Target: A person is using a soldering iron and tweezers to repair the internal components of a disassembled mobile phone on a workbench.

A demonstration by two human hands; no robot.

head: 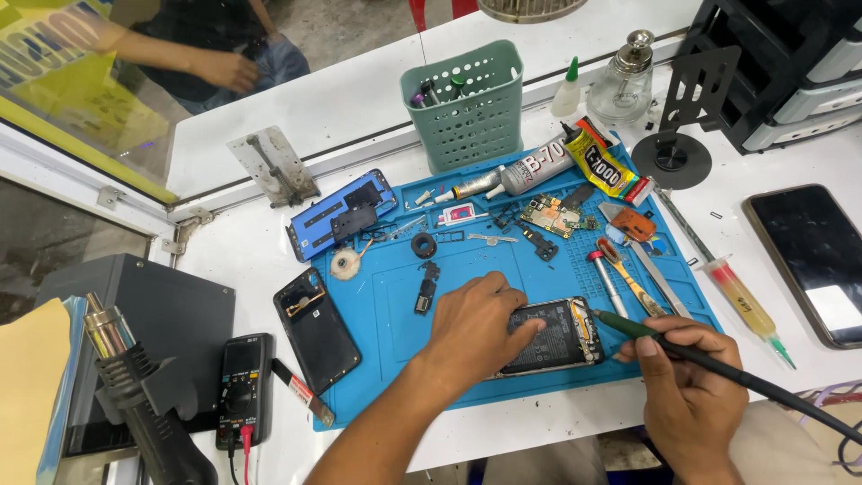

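Blue repair mat (pixel 395 332) covers a white bench (pixel 790 153) beside a glass counter (pixel 54 224).

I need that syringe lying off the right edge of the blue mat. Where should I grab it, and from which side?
Grip the syringe at mid-barrel, coming from above with fingers across its width. It lies flat on the white table, diagonal, green tip toward the near right, so stay clear of that end. The right hand, holding the soldering iron, is nearest.

We are looking down at a white counter (pixel 359 99) under bright, even light. A glass pane (pixel 81 135) is running along its far left edge, showing grey concrete floor (pixel 350 27) beyond.
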